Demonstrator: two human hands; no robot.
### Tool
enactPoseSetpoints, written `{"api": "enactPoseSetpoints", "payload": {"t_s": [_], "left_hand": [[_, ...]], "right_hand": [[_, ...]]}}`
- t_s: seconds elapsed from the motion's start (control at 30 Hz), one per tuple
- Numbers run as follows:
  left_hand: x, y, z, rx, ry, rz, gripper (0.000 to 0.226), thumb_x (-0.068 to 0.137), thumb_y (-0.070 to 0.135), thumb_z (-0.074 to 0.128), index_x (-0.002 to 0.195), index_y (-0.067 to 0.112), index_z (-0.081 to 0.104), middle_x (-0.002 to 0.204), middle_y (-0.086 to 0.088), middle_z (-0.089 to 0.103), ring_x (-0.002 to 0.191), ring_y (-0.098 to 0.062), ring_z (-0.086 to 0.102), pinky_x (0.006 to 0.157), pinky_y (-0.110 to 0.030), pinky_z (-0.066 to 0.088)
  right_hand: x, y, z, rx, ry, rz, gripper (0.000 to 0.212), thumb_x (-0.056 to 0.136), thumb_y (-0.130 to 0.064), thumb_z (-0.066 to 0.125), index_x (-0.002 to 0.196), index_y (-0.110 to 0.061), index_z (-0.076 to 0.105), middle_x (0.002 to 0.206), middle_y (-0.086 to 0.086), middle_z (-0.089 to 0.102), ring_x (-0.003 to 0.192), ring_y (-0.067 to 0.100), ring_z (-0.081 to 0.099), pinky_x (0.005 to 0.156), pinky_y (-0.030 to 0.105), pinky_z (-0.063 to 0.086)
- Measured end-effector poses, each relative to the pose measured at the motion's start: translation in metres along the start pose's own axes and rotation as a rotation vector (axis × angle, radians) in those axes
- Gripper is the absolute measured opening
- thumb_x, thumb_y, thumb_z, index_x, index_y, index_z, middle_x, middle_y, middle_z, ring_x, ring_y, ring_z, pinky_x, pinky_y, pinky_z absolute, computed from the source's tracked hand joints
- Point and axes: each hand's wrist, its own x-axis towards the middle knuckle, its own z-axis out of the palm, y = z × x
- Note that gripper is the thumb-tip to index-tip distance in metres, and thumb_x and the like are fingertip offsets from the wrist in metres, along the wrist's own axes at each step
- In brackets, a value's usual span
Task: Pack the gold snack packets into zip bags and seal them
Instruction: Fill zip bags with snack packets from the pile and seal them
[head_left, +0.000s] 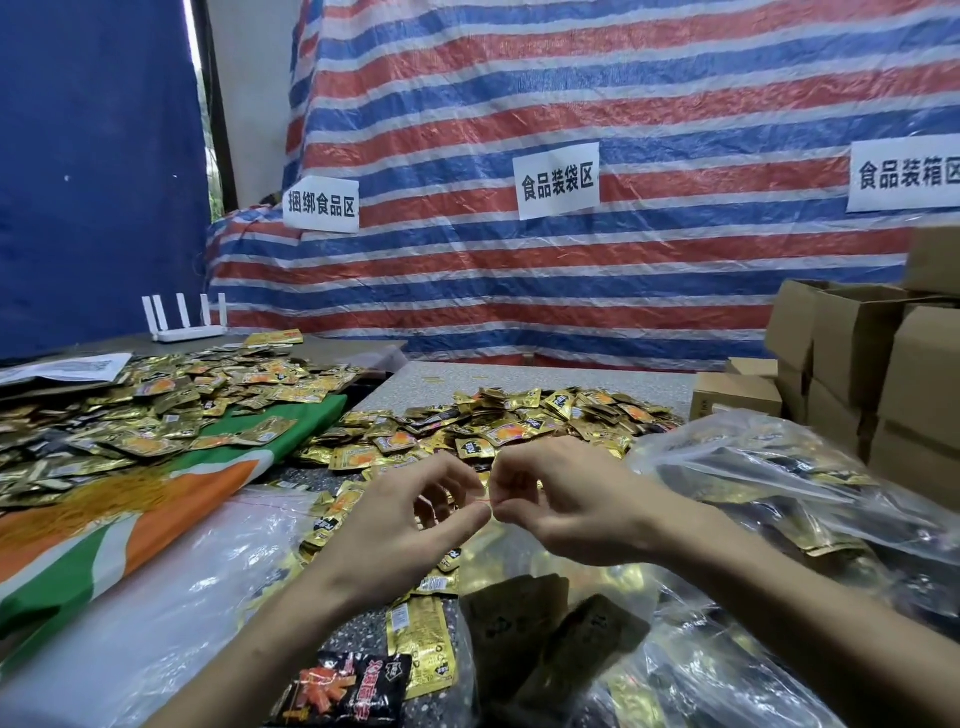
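Both hands meet over the table's middle. My left hand (415, 512) and my right hand (558, 506) pinch the red-lined top edge of a clear zip bag (550, 618), thumbs and forefingers nearly touching at the seal. The bag hangs below the hands with gold snack packets inside it. Loose gold packets (498, 426) lie heaped just beyond the hands, and a second heap (171, 400) covers the left table. Filled clear bags (769, 478) lie to the right.
A stack of empty clear bags (171, 597) lies at the near left beside an orange, green and white cloth (104, 525). Cardboard boxes (872, 364) are stacked at the right. A white router (184, 319) stands at the far left. A black and red snack packet (343, 691) lies near me.
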Motion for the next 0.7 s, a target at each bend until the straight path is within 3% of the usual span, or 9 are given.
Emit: {"api": "enactPoseSetpoints", "payload": {"t_s": [0.13, 0.3, 0.5, 0.7], "left_hand": [[-0.003, -0.002, 0.004, 0.019, 0.007, 0.033, 0.010, 0.090, 0.016, 0.071, 0.083, 0.022, 0.071, 0.076, 0.007, 0.067, 0.073, -0.017, 0.062, 0.064, -0.031, 0.049], [-0.006, -0.002, 0.011, -0.048, 0.132, -0.021, 0.016, 0.086, 0.007, 0.073, 0.074, 0.018, 0.071, 0.072, 0.004, 0.068, 0.070, -0.018, 0.062, 0.062, -0.028, 0.049], [-0.006, -0.003, 0.014, -0.142, 0.162, -0.057, 0.019, 0.085, 0.006, 0.073, 0.072, 0.019, 0.072, 0.073, -0.002, 0.069, 0.070, -0.019, 0.064, 0.065, -0.037, 0.053], [-0.005, -0.009, 0.011, -0.133, 0.159, -0.065, 0.020, 0.084, 0.007, 0.073, 0.073, 0.024, 0.071, 0.072, -0.003, 0.068, 0.067, -0.015, 0.064, 0.063, -0.022, 0.049]], "right_hand": [[-0.002, 0.000, -0.004, 0.091, -0.043, -0.011, 0.009, 0.094, -0.033, 0.064, 0.090, -0.026, 0.067, 0.083, -0.010, 0.064, 0.076, 0.010, 0.058, 0.070, 0.037, 0.052], [-0.015, 0.010, -0.010, 0.120, -0.067, 0.059, 0.015, 0.095, -0.039, 0.064, 0.094, -0.025, 0.070, 0.083, -0.013, 0.065, 0.076, 0.005, 0.058, 0.070, 0.033, 0.051], [-0.038, 0.028, -0.017, 0.203, -0.034, 0.131, 0.010, 0.092, -0.034, 0.068, 0.084, -0.029, 0.067, 0.075, -0.009, 0.063, 0.068, -0.002, 0.054, 0.063, 0.017, 0.043], [-0.059, 0.048, -0.025, 0.208, -0.007, 0.182, 0.017, 0.090, -0.038, 0.067, 0.086, -0.022, 0.072, 0.081, -0.008, 0.068, 0.073, -0.003, 0.059, 0.064, 0.013, 0.044]]}}
